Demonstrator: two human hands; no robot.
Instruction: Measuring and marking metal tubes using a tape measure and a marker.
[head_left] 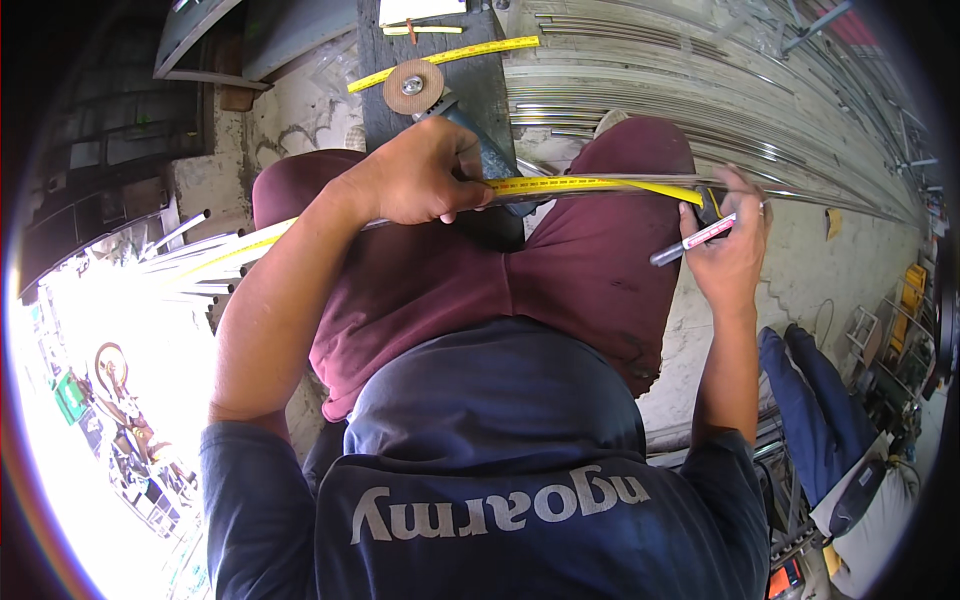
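My left hand [418, 175] is closed over a yellow tape measure blade [560, 184], pinching it against a long thin metal tube [800, 191] that lies across my thighs. The blade runs on past my left forearm toward the far left. At the other side, my right hand [735, 250] grips the dark tape measure case [709, 205], with a white and pink marker [695, 241] held between its fingers, grey end pointing left. Just beyond my left hand, an angle grinder [480, 135] with a brown disc rests on a dark wooden beam [385, 128].
A yellow measuring strip [490, 50], a yellow pen [440, 30] and a white pad [422, 8] lie on the beam. Many shiny metal tubes [620, 100] cover the floor at the far right. Blue cloth [815, 410] hangs to the right. Bright light washes out the left.
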